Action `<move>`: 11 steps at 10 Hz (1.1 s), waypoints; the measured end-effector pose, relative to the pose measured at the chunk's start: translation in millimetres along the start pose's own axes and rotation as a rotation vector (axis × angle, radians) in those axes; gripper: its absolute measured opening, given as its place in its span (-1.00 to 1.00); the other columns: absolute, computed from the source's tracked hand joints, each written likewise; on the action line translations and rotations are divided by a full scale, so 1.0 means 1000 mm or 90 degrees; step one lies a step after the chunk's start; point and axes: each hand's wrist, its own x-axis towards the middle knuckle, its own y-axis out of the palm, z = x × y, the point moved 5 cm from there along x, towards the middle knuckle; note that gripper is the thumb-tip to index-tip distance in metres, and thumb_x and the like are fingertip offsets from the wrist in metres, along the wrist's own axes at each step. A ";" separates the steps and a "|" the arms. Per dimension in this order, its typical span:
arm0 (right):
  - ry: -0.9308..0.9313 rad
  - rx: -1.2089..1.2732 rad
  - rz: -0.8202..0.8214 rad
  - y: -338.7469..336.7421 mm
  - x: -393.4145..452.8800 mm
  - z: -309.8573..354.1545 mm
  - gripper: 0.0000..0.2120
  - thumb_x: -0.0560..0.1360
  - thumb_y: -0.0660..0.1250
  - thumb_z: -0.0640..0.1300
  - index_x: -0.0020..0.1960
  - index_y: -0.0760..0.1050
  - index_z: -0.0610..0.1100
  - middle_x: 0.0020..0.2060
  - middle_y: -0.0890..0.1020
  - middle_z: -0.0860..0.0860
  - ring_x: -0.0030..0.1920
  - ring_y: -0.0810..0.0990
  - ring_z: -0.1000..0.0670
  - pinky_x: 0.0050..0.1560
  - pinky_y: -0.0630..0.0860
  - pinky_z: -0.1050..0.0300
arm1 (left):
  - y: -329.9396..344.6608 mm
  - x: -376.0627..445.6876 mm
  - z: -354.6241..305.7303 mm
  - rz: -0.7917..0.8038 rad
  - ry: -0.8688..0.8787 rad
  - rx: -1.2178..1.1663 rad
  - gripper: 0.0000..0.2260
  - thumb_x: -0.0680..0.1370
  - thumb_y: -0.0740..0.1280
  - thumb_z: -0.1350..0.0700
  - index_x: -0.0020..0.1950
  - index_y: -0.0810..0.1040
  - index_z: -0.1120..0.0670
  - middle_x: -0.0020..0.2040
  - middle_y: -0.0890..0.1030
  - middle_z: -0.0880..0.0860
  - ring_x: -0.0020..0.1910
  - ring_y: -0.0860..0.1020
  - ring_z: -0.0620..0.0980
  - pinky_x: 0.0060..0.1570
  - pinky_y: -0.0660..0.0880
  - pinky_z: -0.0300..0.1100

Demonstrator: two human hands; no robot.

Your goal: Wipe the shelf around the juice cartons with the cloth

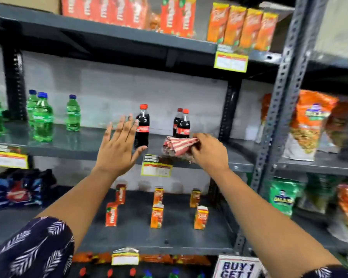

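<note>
Bunching the red-and-white striped cloth (180, 146) in my right hand (209, 153), I hold it at the cola-bottle shelf (88, 145), above the juice cartons (157, 215) on the lower shelf (169, 237). It looks soft, light and floppy, best gripped wadded. My left hand (118, 147) is spread, holding nothing.

Red-and-white striped cloth (179, 146), bunched on the front of the grey middle shelf (78, 144) beside cola bottles; small orange and red juice cartons (156, 216) standing upright, spaced apart, one shelf below.
</note>
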 end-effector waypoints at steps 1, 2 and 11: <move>0.060 -0.013 -0.043 -0.029 0.005 -0.054 -0.76 0.41 0.29 -0.09 0.06 0.52 -0.08 -0.06 0.64 -0.12 -0.05 0.60 -0.23 -0.16 0.55 -0.06 | -0.002 0.011 -0.035 -0.011 0.014 -0.009 -0.35 0.56 -0.01 -0.22 0.51 0.01 0.14 0.53 0.05 0.14 0.50 -0.06 0.05 0.44 -0.04 0.13; 0.123 -0.045 -0.103 -0.054 0.012 -0.100 -0.81 0.43 0.30 -0.14 0.02 0.48 -0.16 -0.07 0.60 -0.17 -0.09 0.57 -0.27 -0.21 0.48 -0.06 | 0.003 0.016 -0.054 -0.004 0.021 -0.004 -0.35 0.56 -0.03 -0.22 0.52 -0.02 0.14 0.54 0.01 0.13 0.50 -0.11 0.04 0.45 -0.06 0.13; 0.155 -0.067 0.375 0.046 0.012 -0.176 -0.50 0.44 0.14 0.19 0.32 0.31 0.02 0.23 0.43 -0.12 0.23 0.44 -0.18 0.22 0.37 -0.09 | 0.100 -0.007 -0.046 0.220 -0.047 -0.095 -0.20 0.43 -0.30 -0.35 0.48 0.17 0.11 0.47 0.28 0.09 0.45 0.18 0.04 0.44 0.02 -0.05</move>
